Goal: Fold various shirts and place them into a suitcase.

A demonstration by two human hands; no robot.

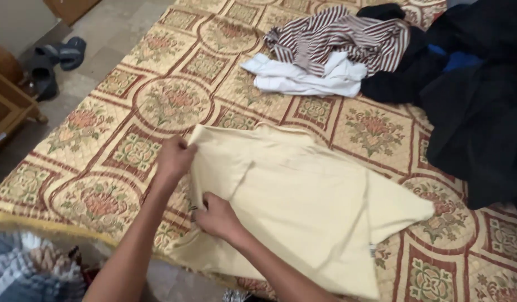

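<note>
On patterned bedspread (174,100), pale yellow shirt (303,201) spread flat, left hand (174,159) pinching its folded edge, right hand (216,217) gripping lower fold, hands slightly apart, striped garment (336,39) atop white cloth (303,81) beyond (dark clothes (471,100) alongside), sandals (57,61) on floor.

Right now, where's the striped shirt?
Head view, upper right: the striped shirt lies crumpled on the patterned bedspread, partly on the white garment, beside the dark clothes.

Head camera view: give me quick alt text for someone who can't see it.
Two bare hands grip the left edge of a pale yellow shirt spread on a floral patterned bedspread: left hand higher, right hand lower. Behind lie a striped garment, a white garment and dark clothes.
</note>
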